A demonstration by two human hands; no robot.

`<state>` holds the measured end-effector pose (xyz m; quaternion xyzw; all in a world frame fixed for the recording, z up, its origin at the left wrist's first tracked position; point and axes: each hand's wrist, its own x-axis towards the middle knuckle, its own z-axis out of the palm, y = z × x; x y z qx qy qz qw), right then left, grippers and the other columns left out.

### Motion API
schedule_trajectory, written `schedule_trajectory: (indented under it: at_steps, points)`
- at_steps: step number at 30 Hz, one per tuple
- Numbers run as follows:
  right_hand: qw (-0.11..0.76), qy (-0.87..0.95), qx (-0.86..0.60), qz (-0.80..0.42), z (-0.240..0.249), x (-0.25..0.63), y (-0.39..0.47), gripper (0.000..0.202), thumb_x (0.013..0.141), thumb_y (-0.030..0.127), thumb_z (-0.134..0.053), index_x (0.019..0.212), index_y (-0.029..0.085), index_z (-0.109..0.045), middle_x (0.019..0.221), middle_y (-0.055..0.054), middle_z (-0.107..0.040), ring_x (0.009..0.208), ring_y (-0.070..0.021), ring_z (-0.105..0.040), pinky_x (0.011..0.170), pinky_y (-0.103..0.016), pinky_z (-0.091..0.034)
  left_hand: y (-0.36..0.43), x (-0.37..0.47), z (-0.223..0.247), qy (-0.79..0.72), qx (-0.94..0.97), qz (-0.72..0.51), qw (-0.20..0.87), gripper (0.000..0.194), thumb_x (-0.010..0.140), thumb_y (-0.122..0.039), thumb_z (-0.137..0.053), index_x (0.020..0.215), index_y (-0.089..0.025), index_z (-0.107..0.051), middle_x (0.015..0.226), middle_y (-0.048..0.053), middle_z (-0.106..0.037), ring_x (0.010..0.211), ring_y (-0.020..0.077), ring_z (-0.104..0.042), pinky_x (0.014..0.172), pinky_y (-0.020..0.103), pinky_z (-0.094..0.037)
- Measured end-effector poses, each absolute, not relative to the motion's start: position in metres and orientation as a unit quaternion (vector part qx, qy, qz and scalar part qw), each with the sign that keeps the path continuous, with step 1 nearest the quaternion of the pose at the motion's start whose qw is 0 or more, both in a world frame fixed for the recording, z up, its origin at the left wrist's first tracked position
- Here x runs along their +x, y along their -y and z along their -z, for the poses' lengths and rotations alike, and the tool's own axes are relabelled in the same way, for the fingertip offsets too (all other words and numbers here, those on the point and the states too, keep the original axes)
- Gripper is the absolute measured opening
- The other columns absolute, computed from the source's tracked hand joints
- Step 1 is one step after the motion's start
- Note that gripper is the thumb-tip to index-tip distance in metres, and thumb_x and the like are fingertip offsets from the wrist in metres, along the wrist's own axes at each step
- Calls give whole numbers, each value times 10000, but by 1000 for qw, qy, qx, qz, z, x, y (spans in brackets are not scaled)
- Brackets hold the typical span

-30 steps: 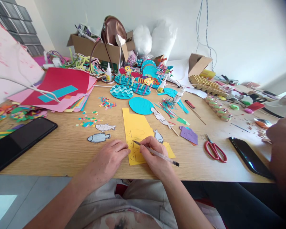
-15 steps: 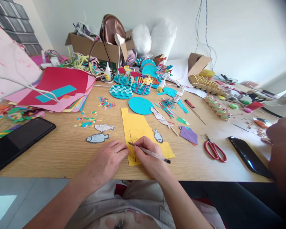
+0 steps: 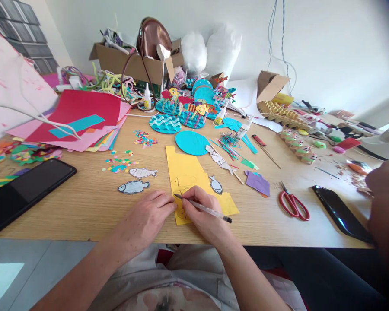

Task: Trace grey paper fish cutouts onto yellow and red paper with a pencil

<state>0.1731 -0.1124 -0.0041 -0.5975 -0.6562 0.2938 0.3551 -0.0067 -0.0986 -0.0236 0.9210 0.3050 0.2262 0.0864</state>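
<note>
Wooden table (image 3: 94,207) fills the view, pushed against a white wall and crowded with craft material; everything below is placed from the yellow paper sheet (image 3: 188,172) lying near the front edge at the middle

Far behind the sheet a cardboard box (image 3: 132,65) overflows with scraps. Behind and to its left sits a stack of coloured paper (image 3: 81,116) topped by red. At the left edge, well apart, a black tablet (image 3: 22,190) lies flat. Just behind the sheet is a teal paper oval (image 3: 191,142), and farther back a cluster of teal wave pieces (image 3: 165,123). To its right, well apart, lie red scissors (image 3: 293,205) and a black phone (image 3: 339,214); beyond these, at the frame edge, another person's hand (image 3: 384,203) shows

Left of the sheet, near it, two grey cut-out fish (image 3: 133,186) lie on the wood; a third small one (image 3: 215,185) touches its right side

On the sheet's near end the left hand (image 3: 147,218) presses down, fingers lightly curled, holding nothing. The right hand (image 3: 202,211) is closed around a pen (image 3: 204,208), its tip on the yellow paper beside the left fingertips

Judging from the faint outlines on the yellow, at least one fish is drawn and another is in progress; none is cut from this sheet yet, and its far half is blank
</note>
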Motion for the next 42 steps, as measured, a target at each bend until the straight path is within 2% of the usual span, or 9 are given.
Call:
schedule_trajectory:
  at_steps: [25, 42]
  points:
    - [351, 660, -595, -295, 5, 172, 112, 76, 751, 171, -512, 746, 199, -583, 613, 35, -613, 532, -105, -522, 501, -199, -359, 100, -7, 25, -307, 920, -225, 88, 296, 843, -14, -422, 1016, -178, -597, 1070, 66, -590, 1035, 220, -522, 899, 390, -488]
    - [352, 658, -605, -278, 3, 172, 112, 72, 737, 165, -507, 693, 200, -552, 581, 41, -577, 517, -102, -490, 500, -201, -342, 99, -7, 25, -307, 920, -226, 91, 310, 852, -12, -409, 1044, -178, -587, 1063, 59, -590, 1032, 218, -528, 913, 403, -485]
